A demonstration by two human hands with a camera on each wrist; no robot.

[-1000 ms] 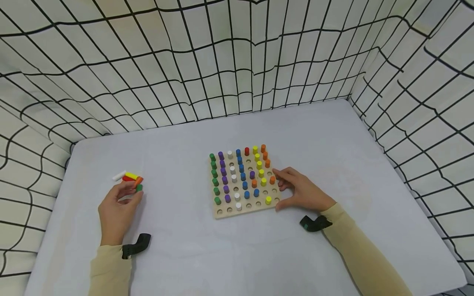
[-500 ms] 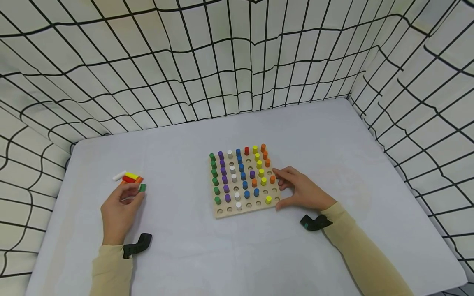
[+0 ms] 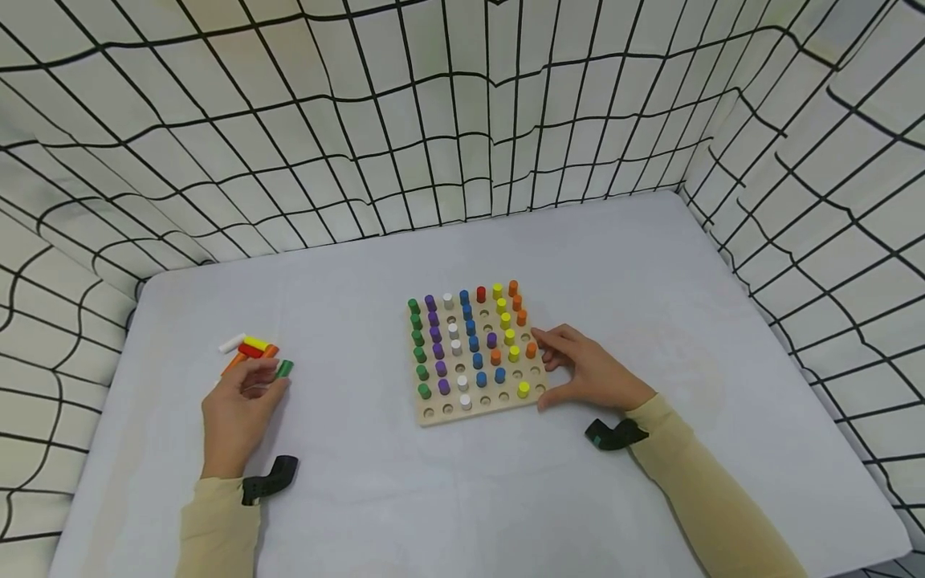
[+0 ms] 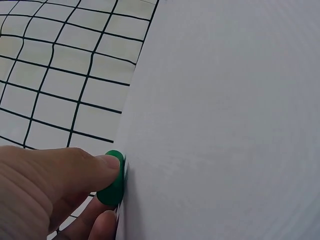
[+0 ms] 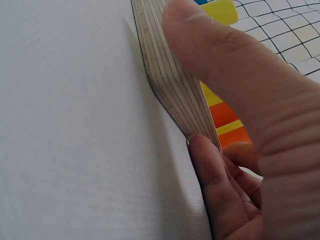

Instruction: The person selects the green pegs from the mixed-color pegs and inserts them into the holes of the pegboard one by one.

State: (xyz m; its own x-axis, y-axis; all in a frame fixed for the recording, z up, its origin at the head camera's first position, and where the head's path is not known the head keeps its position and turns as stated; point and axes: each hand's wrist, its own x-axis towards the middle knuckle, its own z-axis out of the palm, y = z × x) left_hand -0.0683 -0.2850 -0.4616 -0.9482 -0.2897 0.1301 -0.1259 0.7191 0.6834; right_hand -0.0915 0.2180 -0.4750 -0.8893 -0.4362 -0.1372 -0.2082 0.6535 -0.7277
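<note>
In the head view my left hand [image 3: 234, 413] pinches a green peg [image 3: 285, 368] between thumb and fingers, low over the cloth. The left wrist view shows the thumb on the peg's [image 4: 111, 187] side, close to the white surface. My right hand [image 3: 596, 371] grips the wooden pegboard [image 3: 438, 417] at its right side, thumb by the near corner and fingers farther up the edge. Its layered edge [image 5: 172, 90] shows in the right wrist view. Columns of green, purple, white, blue, yellow and orange pegs stand in the board, with one red peg [image 3: 481, 295] and some bare holes.
Just beyond my left hand lie a white peg [image 3: 232, 343], a yellow peg [image 3: 257, 343], a red peg [image 3: 250, 351] and orange pegs [image 3: 234, 364]. A white cloth [image 3: 347, 482] covers the table. Black wire grid [image 3: 405, 120] encloses the back and sides.
My left hand has shifted slightly right, drawing the green peg away from the loose pegs, and more of the peg shows. My right hand stays at the pegboard.
</note>
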